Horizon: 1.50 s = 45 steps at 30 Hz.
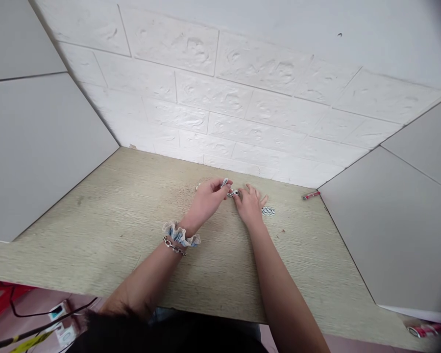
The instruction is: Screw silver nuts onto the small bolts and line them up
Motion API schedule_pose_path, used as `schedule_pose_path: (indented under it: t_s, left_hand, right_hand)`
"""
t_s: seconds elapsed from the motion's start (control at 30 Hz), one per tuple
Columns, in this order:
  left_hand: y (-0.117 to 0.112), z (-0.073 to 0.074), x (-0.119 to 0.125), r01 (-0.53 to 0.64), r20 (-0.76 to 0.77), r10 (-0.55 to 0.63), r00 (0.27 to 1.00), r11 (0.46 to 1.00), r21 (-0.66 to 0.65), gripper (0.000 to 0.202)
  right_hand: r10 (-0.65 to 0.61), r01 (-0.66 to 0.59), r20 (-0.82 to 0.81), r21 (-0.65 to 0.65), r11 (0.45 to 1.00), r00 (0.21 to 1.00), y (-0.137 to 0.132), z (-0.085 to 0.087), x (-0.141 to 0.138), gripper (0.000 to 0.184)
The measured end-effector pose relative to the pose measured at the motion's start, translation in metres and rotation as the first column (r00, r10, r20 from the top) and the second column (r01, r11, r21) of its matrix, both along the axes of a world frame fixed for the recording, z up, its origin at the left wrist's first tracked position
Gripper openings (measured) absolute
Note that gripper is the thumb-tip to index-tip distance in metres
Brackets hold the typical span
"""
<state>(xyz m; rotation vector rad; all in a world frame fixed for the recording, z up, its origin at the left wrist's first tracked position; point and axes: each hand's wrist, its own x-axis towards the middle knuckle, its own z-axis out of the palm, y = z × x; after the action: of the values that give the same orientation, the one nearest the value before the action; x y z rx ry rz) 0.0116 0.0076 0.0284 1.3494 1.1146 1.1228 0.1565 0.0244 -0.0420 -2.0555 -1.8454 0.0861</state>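
My left hand [206, 200] wears a frilly scrunchie [182, 234] and a chain bracelet [174, 247] on its wrist. Its thumb and first finger are pinched shut on a shiny silver piece [225, 183], held just above the desk. Right beside it, the fingertips of my right hand [250, 202] touch a small round metal part [235, 192] that lies on the wood. I cannot tell if those fingers squeeze it or only hold it down. The other fingers lie flat and spread out. The two bits are very close together, but they are too tiny for me to see if they are joined.

Just to the right of my right hand lies a little bunch of metal rings [268, 211], loose on the desk. So I think the work is only partly done: one pair is at my fingers and the bunch lies untouched.

Down at the left, below the desk edge, I see black cables [40, 313] and a power strip [61, 323]. A grey panel [40, 147] stands on the left side. The desk [106, 220] is pale wood with thin lines in it. Behind it is a white wall [242, 98] shaped like bricks. Near the right corner lies a red pen [311, 195].
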Motion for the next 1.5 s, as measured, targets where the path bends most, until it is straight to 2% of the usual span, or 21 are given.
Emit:
schedule_pose_path:
  t_s: [0.33, 0.67, 1.17, 1.3, 1.4, 1.5]
  left_hand:
    - [0.0, -0.003, -0.001, 0.003, -0.044, -0.001, 0.999, 0.999, 0.051, 0.026]
    - [0.003, -0.009, -0.002, -0.001, -0.154, 0.017, 0.988, 0.994, 0.107, 0.026]
    - [0.005, -0.012, -0.001, 0.012, -0.161, 0.012, 0.987, 0.99, 0.143, 0.027]
    - [0.002, -0.01, 0.001, 0.048, -0.222, -0.015, 0.975, 0.988, 0.145, 0.028]
    - [-0.001, -0.009, 0.002, 0.08, -0.332, -0.017, 0.943, 0.981, 0.175, 0.028]
    - [-0.003, -0.009, 0.002, 0.131, -0.414, -0.037, 0.909, 0.971, 0.201, 0.028]
  right_hand:
    - [-0.01, 0.01, 0.011, 0.008, 1.0, 1.0, 0.003, -0.003, -0.001, 0.031]
    - [-0.028, 0.027, 0.018, 0.044, 0.999, 0.999, 0.004, -0.006, -0.002, 0.031]
    - [-0.043, 0.043, 0.001, 0.129, 0.991, 0.999, 0.003, -0.004, -0.003, 0.029]
    - [-0.073, 0.076, -0.02, 0.239, 0.968, 0.997, -0.002, 0.005, -0.005, 0.03]
    - [-0.081, 0.091, -0.042, 0.39, 0.916, 0.996, -0.01, 0.017, -0.009, 0.031]
    - [-0.003, 0.04, -0.077, 0.482, 0.875, 0.997, -0.021, 0.028, -0.015, 0.03]
